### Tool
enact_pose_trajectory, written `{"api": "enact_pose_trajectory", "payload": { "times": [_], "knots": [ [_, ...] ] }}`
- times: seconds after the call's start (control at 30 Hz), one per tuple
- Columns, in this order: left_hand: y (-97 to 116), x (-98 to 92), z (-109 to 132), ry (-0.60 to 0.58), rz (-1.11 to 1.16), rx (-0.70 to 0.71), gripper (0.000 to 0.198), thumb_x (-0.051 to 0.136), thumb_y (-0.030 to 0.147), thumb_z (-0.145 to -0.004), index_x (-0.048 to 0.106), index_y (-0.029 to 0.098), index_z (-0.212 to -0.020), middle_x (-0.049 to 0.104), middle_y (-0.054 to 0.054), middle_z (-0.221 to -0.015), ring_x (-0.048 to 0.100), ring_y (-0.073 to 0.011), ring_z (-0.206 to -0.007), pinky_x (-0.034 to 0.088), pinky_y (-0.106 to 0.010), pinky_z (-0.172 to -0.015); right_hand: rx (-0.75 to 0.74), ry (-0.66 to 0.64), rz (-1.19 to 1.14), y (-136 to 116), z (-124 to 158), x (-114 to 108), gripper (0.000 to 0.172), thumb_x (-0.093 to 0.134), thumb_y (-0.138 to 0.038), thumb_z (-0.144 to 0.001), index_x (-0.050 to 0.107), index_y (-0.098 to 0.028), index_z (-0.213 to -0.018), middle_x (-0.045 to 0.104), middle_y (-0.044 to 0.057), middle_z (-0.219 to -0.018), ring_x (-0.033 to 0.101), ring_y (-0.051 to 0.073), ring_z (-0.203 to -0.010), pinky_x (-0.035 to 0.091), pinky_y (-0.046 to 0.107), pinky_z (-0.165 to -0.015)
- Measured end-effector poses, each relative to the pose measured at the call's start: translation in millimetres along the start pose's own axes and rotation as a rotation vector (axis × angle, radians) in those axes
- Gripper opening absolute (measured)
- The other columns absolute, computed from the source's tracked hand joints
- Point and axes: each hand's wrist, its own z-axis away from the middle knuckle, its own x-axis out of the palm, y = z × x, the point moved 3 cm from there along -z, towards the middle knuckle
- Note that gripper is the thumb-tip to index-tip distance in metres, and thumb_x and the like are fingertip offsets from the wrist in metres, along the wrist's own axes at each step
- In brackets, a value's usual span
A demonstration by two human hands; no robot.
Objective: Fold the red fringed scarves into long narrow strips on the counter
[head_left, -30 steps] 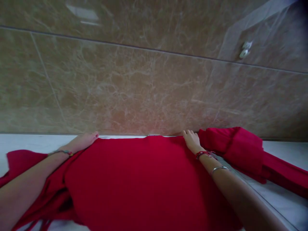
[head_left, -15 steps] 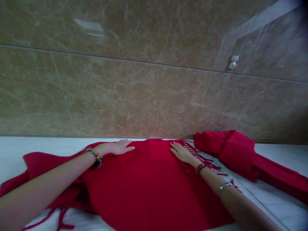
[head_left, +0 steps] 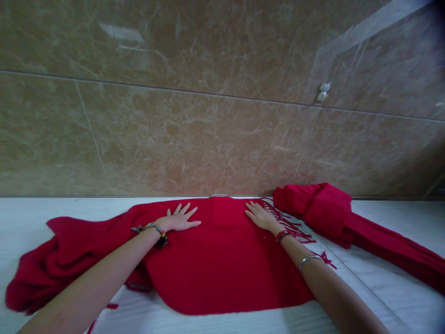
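Note:
A red fringed scarf (head_left: 222, 264) lies spread on a white surface, its top edge close to the tiled wall. My left hand (head_left: 181, 219) rests on its upper left part, fingers spread and palm down. Flat on the upper right part, beside the fringe (head_left: 290, 225), is my right hand (head_left: 260, 215), fingers stretched out. Neither hand grips the cloth. Left of my left hand the scarf is bunched in loose folds, partly hidden behind my forearm. Beaded bracelets circle both wrists, and a silver bangle sits on my right forearm.
Another red cloth (head_left: 323, 208), folded over itself, lies to the right and stretches to the right edge. Brown marble-look tiles (head_left: 194, 134) form the wall behind the white surface (head_left: 378, 287). Small white items (head_left: 323, 92) show on the wall at upper right.
My left hand has shifted right across the scarf with its fingers spread wider. The bunched left part has drawn inward, and the scarf's lower edge now shows. My right hand has stayed nearly in place.

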Motion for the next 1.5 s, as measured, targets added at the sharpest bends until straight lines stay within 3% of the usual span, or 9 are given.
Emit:
{"api": "enact_pose_trajectory", "payload": {
  "times": [0.23,0.47,0.63,0.73,0.83,1.0,1.13,1.3,1.5],
  "knots": [
    [-1,4.6,7,0.025,-0.025,0.032,0.082,0.025,0.076,-0.069,0.012,0.032,-0.138,-0.001,-0.005,-0.146,-0.004,-0.0335,-0.131,0.003,-0.061,-0.098,-0.018,-0.009,0.003,3,3,2,0.051,0.023,-0.041,-0.090,0.030,-0.018,-0.135,0.028,0.010,-0.140,0.027,0.027,-0.127,0.029,0.049,-0.098],
    [-3,4.5,-2,0.057,-0.020,0.006,0.084,0.025,0.078,-0.067,0.012,0.034,-0.137,0.001,-0.004,-0.147,-0.003,-0.0338,-0.131,0.001,-0.061,-0.098,0.032,-0.022,-0.025,3,4,1,0.050,0.023,-0.043,-0.090,0.030,-0.021,-0.135,0.030,0.007,-0.140,0.025,0.024,-0.128,0.025,0.047,-0.100],
    [3,0.0,4,0.052,-0.041,-0.008,0.079,0.024,0.074,-0.071,0.013,0.032,-0.138,0.003,-0.005,-0.147,-0.003,-0.0322,-0.132,0.000,-0.060,-0.099,0.082,0.066,-0.023,-8,11,-18,0.047,0.028,-0.037,-0.090,0.036,-0.014,-0.131,0.031,0.014,-0.139,0.022,0.026,-0.129,0.019,0.048,-0.102],
    [15,-9.3,18,0.060,-0.087,-0.063,0.072,0.029,0.063,-0.077,0.019,0.026,-0.138,0.003,-0.009,-0.146,-0.002,-0.0321,-0.132,0.001,-0.057,-0.100,0.082,0.110,-0.032,-20,21,-38,0.047,0.029,-0.037,-0.090,0.038,-0.012,-0.129,0.030,0.016,-0.139,0.022,0.026,-0.129,0.019,0.047,-0.102],
    [38,-10.7,41,0.085,-0.072,-0.013,0.069,0.033,0.057,-0.079,0.019,0.024,-0.138,0.002,-0.010,-0.146,-0.001,-0.0298,-0.132,0.008,-0.051,-0.102,0.032,0.064,-0.104,-39,43,-50,0.052,0.029,-0.044,-0.089,0.035,-0.014,-0.131,0.029,0.014,-0.140,0.023,0.026,-0.128,0.025,0.045,-0.100],
    [79,18.1,78,0.067,0.016,0.128,0.077,0.022,0.067,-0.077,0.014,0.021,-0.139,0.002,-0.010,-0.146,-0.001,-0.0290,-0.132,0.010,-0.049,-0.103,-0.080,-0.075,-0.224,-74,92,-45,0.061,0.031,-0.052,-0.085,0.026,-0.018,-0.136,0.024,0.012,-0.142,0.016,0.028,-0.131,0.023,0.050,-0.100],
    [86,38.4,88,0.006,-0.002,0.150,0.090,0.024,0.077,-0.069,0.011,0.022,-0.140,0.000,-0.008,-0.146,-0.003,-0.0310,-0.132,0.005,-0.055,-0.102,-0.145,-0.078,-0.180,-85,110,-34,0.059,0.027,-0.052,-0.086,0.030,-0.019,-0.135,0.024,0.011,-0.142,0.019,0.027,-0.130,0.020,0.050,-0.101],
    [79,36.1,92,-0.009,-0.027,0.156,0.094,0.024,0.079,-0.066,0.010,0.023,-0.139,-0.001,-0.008,-0.146,-0.004,-0.0300,-0.132,0.003,-0.054,-0.102,-0.196,-0.041,-0.150,-67,113,-30,0.054,0.023,-0.050,-0.088,0.029,-0.023,-0.135,0.026,0.008,-0.142,0.021,0.024,-0.130,0.020,0.049,-0.102],
    [82,31.5,95,-0.038,-0.037,0.148,0.092,0.025,0.077,-0.067,0.009,0.023,-0.139,-0.003,-0.008,-0.145,-0.005,-0.0295,-0.132,0.004,-0.053,-0.103,-0.085,-0.028,-0.036,-12,124,-27,0.049,0.022,-0.039,-0.090,0.031,-0.021,-0.135,0.030,0.008,-0.140,0.026,0.023,-0.128,0.025,0.046,-0.100]
  ]
}}
